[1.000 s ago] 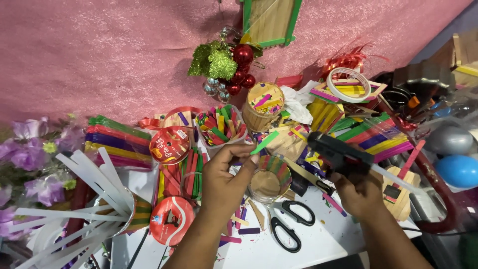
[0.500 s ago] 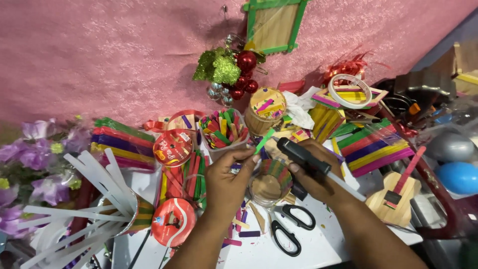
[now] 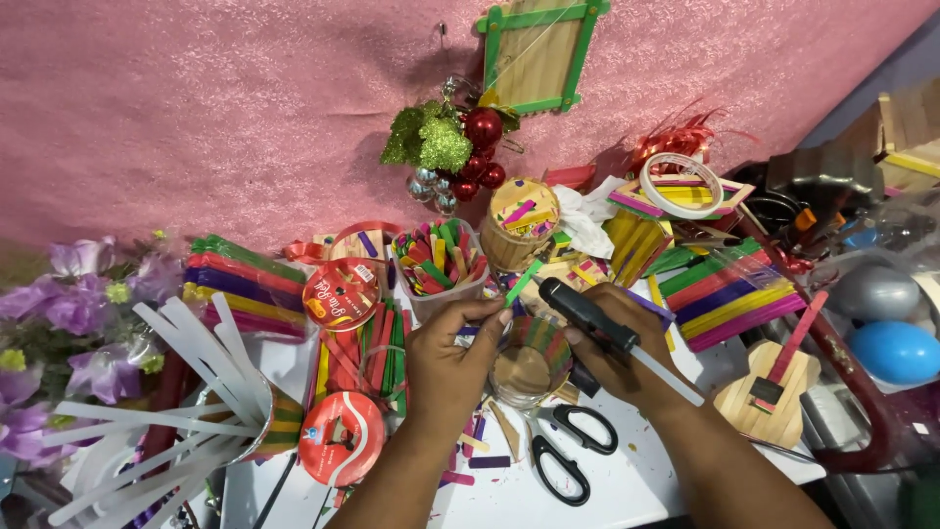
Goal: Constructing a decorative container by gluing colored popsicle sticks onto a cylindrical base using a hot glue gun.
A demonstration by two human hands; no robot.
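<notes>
My left hand (image 3: pixel 452 360) pinches a short green craft stick (image 3: pixel 523 282) that points up and to the right. My right hand (image 3: pixel 615 351) grips a black glue gun (image 3: pixel 589 315), its nozzle close to the green stick and a white glue rod sticking out behind. Between both hands, on the white table (image 3: pixel 509 495), stands a small round holder of coloured sticks (image 3: pixel 529 359).
Black scissors (image 3: pixel 568 453) lie just below the holder. A cup of coloured sticks (image 3: pixel 440 261) and a stick-covered jar (image 3: pixel 521 223) stand behind. Stacks of coloured sticks (image 3: pixel 725 292), red tape rolls (image 3: pixel 339 294), a small wooden guitar (image 3: pixel 774 384), purple flowers (image 3: pixel 69 313) and white strips (image 3: pixel 186 392) crowd the sides.
My right hand has brought the glue gun in from the right toward the green stick. My left hand has stayed over the holder, keeping hold of the stick.
</notes>
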